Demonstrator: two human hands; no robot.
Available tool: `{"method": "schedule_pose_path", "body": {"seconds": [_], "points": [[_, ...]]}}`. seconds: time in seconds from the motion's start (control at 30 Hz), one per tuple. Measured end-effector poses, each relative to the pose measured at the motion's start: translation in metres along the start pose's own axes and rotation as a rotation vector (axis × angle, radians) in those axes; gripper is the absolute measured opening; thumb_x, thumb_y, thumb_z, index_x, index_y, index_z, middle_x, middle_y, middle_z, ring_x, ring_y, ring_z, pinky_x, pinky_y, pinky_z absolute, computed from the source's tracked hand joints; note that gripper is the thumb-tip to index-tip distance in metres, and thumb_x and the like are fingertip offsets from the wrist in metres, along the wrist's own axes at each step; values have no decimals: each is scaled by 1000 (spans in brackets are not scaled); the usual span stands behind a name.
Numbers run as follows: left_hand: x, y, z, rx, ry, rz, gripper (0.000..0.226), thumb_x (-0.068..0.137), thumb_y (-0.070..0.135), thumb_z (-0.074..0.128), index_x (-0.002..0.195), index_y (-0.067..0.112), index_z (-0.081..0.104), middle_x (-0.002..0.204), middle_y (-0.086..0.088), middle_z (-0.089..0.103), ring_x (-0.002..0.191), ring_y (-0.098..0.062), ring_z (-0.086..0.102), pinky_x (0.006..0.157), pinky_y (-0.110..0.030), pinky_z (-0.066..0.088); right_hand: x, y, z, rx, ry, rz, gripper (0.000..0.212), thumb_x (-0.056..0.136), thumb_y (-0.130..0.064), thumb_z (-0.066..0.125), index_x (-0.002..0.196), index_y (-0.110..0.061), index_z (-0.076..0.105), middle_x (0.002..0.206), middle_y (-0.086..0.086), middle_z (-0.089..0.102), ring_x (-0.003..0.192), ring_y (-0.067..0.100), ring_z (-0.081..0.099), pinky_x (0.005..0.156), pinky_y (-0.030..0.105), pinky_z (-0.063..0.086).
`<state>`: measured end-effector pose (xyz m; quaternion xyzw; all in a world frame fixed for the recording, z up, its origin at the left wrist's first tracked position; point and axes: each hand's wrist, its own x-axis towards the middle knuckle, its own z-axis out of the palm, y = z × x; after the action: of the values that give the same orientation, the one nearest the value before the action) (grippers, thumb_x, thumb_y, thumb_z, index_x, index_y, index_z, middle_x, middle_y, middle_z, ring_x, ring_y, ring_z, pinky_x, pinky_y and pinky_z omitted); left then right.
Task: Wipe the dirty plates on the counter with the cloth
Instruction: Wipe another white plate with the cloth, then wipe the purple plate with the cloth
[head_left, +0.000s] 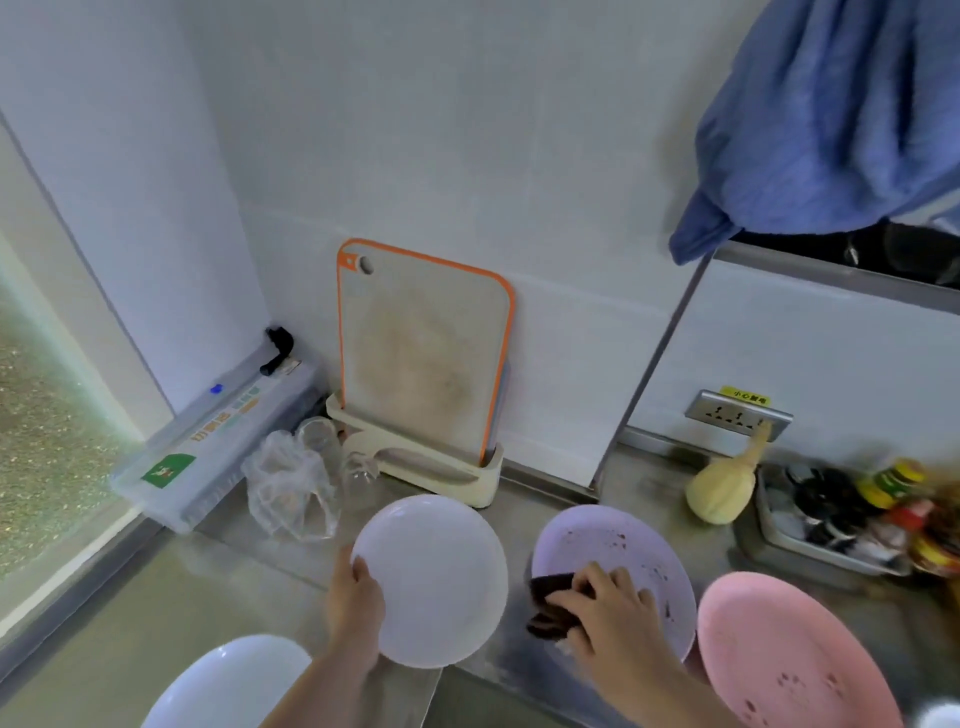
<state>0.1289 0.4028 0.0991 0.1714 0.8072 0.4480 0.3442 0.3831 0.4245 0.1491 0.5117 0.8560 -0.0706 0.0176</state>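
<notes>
My left hand (356, 597) grips the left rim of a clean white plate (441, 577) and holds it above the steel counter (234, 587). To its right lies a lilac plate (639, 545) speckled with dark crumbs. On its near left part my right hand (605, 603) holds a dark brown cloth (550, 603). A pink plate (784, 654) with a few dark spots lies at the lower right. Another white plate (234, 680) sits at the bottom left, partly cut off by the frame.
An orange-rimmed cutting board (421, 353) stands in a cream holder against the wall. Left of it are a crumpled clear bag (291, 488), glasses and a wrap box (218, 447). A tray of sauce bottles (852, 514), a yellow squash-shaped object (719, 491) and a socket (737, 415) are at the right.
</notes>
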Motion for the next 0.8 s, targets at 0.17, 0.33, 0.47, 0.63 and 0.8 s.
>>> {"method": "schedule_pose_path", "body": {"seconds": [0.17, 0.33, 0.47, 0.63, 0.8], "points": [[26, -40, 27, 50, 29, -28, 34, 103, 18, 28, 131, 15, 46, 114, -24, 57, 91, -31, 45, 83, -42, 41, -1, 43, 19, 131, 119, 185, 45, 76, -16, 72, 117, -34, 65, 109, -1, 58, 97, 27, 55, 81, 45, 48], [39, -65, 50, 92, 71, -74, 33, 103, 21, 28, 128, 13, 47, 112, -26, 58, 95, -37, 51, 86, -46, 43, -9, 74, 33, 200, 188, 214, 55, 63, -9, 81, 112, -30, 66, 106, 0, 57, 90, 27, 55, 70, 43, 53], [43, -70, 64, 120, 106, -81, 33, 103, 19, 30, 127, 4, 46, 117, -32, 57, 109, -48, 53, 93, -51, 43, -15, 97, 43, 299, 238, 221, 44, 78, -15, 60, 120, -28, 61, 112, 3, 55, 91, 26, 52, 75, 42, 52], [50, -72, 70, 190, 165, -97, 38, 100, 18, 40, 131, -4, 47, 122, -35, 56, 111, -50, 53, 87, -47, 42, -23, 133, 55, 437, 293, 191, 45, 84, -15, 52, 128, -26, 54, 115, 5, 55, 92, 24, 54, 81, 42, 54], [44, -66, 70, 282, 205, -131, 48, 88, 4, 58, 133, -9, 47, 131, -35, 53, 118, -49, 52, 102, -50, 40, -22, 175, 62, 577, 234, 111, 44, 97, -44, 36, 141, -40, 40, 112, -5, 48, 105, 20, 62, 83, 39, 53]]}}
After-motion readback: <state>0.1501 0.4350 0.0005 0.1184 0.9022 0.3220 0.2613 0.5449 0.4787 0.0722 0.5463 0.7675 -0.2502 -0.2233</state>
